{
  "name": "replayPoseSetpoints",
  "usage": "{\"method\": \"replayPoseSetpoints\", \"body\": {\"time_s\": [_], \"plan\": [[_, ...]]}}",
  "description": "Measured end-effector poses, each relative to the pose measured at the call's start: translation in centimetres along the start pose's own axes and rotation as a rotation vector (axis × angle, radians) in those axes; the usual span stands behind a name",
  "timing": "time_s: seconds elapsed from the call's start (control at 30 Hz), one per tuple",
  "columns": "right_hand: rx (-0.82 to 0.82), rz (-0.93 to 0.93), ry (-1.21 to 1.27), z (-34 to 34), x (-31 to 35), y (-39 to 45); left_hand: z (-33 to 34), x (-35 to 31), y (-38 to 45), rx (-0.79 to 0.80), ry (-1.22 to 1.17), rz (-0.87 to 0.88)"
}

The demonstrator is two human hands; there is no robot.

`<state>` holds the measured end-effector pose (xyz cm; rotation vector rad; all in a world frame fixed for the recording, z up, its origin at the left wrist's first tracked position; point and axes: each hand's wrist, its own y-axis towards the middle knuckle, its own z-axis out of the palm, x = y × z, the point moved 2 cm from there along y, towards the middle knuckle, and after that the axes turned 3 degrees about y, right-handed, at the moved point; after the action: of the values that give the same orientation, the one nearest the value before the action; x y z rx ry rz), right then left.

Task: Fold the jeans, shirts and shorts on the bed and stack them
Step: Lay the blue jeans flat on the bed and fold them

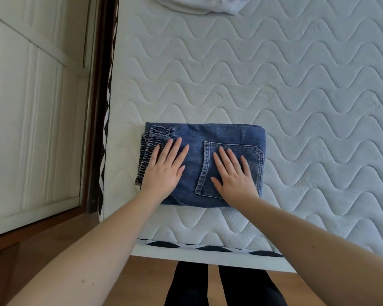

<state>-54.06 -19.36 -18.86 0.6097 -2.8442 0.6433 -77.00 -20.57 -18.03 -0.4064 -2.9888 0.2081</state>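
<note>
Two flat palms, fingers straight, press folded jeans [202, 164] near bed [296, 107] corner: left hand [166, 168] beside the elastic waistband, right hand [233, 175] on the back pocket, nothing gripped; pale cloth [199, 5] lies well beyond.

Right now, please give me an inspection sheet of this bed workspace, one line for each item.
Surface: white quilted mattress, wave stitching.
Job's things: folded jeans near the front left corner, back pocket facing up.
Clutter: pale garment at the far edge, unfolded, partly out of view.
Grippers: left hand and right hand flat on the jeans, fingers straight.
Cables: nothing seen.
Surroundings: white panelled door to the left, wooden floor.
</note>
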Motion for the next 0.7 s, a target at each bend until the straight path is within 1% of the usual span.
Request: {"method": "replayPoseSetpoints", "body": {"time_s": [0.1, 0.2, 0.27, 0.33, 0.4, 0.5, 0.57, 0.63, 0.7], "plan": [[0.035, -0.039, -0.091, 0.7, -1.6, -0.4, 1.2, -0.1, -1.7, 0.000, 0.020, 0.007], [0.019, -0.017, -0.071, 0.3, -3.7, -1.0, 1.6, 0.8, -2.7, 0.010, 0.001, -0.025], [0.037, 0.020, -0.043, 0.1, -4.9, -1.7, 1.6, 1.5, -3.4, 0.065, -0.008, -0.030], [0.073, 0.060, -0.049, 0.0, -5.4, -2.2, 1.4, 1.4, -4.2, 0.150, 0.012, -0.035], [0.130, 0.076, -0.062, -0.2, -5.3, -2.1, 0.9, 1.0, -4.3, 0.268, 0.040, -0.061], [0.264, 0.068, -0.066, -1.4, -5.1, -1.5, -0.9, 0.6, -2.4, 0.495, 0.026, -0.092], [0.356, 0.072, -0.088, -3.0, -4.8, -1.4, -3.4, 0.2, -0.9, 0.608, -0.001, -0.094], [0.365, 0.128, -0.048, -5.2, -4.4, -2.2, -6.4, -0.4, -0.2, 0.617, -0.047, -0.106], [0.292, 0.213, 0.012, -7.7, -3.8, -4.1, -9.8, -1.1, -0.6, 0.537, -0.074, -0.132]]}}
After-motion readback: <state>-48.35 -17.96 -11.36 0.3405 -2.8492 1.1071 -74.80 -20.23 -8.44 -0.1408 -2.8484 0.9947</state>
